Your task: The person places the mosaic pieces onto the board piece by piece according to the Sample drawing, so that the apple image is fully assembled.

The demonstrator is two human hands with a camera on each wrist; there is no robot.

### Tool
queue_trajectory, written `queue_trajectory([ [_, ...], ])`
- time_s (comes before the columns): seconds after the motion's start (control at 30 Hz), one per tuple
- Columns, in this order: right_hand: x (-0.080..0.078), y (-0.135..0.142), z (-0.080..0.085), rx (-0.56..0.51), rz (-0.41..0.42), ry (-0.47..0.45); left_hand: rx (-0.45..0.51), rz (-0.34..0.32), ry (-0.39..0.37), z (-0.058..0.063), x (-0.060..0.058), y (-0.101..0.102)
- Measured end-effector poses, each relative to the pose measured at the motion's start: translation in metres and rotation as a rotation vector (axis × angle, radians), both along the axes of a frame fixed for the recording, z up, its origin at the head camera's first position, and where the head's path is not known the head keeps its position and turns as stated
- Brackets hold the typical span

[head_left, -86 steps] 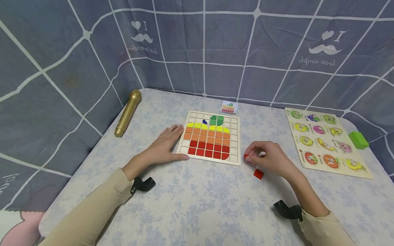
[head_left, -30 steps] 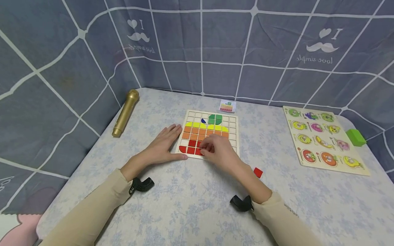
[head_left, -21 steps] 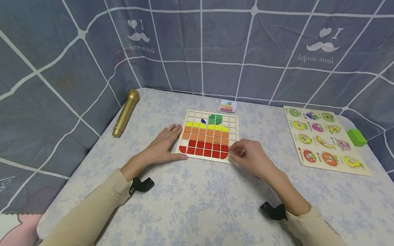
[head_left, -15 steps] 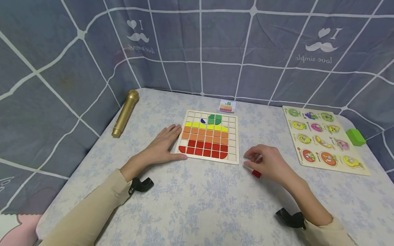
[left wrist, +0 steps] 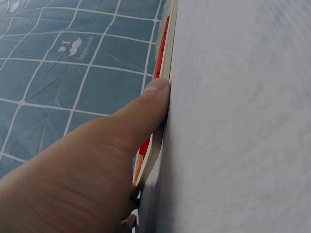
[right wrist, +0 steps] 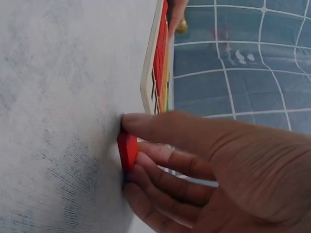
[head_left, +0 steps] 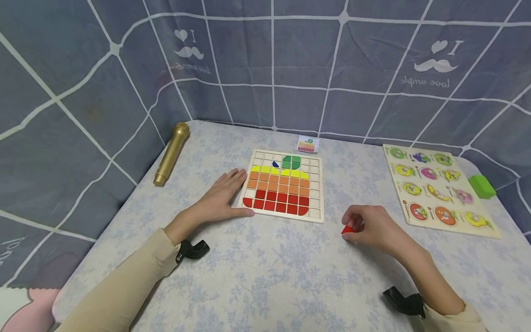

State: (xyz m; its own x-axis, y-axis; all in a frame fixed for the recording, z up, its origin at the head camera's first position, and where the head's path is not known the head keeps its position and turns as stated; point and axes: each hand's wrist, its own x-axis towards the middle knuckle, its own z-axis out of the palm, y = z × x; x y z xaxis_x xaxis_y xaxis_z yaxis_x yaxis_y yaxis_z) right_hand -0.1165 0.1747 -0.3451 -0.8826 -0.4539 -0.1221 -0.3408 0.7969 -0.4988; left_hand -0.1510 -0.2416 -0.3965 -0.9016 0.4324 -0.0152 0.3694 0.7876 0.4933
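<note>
A wooden grid board lies mid-table, filled with rows of red, orange and yellow tiles, plus green pieces and a small blue one near the top. My left hand rests at the board's left side, fingers extended, its thumb along the lower left corner; the left wrist view shows that thumb against the board's edge. Right of the board, my right hand pinches a red square tile at the tabletop. In the right wrist view the red tile sits between thumb and fingers.
A small picture card lies behind the board. To the right are a fruit puzzle board and a green block. A gold microphone lies at the left. Patterned curtains border the table.
A rounded red tile now fills the board's lower left. My right hand has gone from the board back to the right and taken hold of the loose red tile. My left hand stays put.
</note>
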Motion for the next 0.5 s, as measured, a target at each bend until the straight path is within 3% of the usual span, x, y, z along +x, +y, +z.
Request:
queue_trajectory([
  [0.23, -0.003, -0.004, -0.005, -0.018, 0.009, 0.073, -0.002, -0.003, 0.003, 0.0, 0.0, 0.0],
  [0.5, -0.02, -0.022, -0.007, -0.076, 0.044, 0.097, -0.002, 0.002, 0.0, -0.002, -0.001, -0.001],
])
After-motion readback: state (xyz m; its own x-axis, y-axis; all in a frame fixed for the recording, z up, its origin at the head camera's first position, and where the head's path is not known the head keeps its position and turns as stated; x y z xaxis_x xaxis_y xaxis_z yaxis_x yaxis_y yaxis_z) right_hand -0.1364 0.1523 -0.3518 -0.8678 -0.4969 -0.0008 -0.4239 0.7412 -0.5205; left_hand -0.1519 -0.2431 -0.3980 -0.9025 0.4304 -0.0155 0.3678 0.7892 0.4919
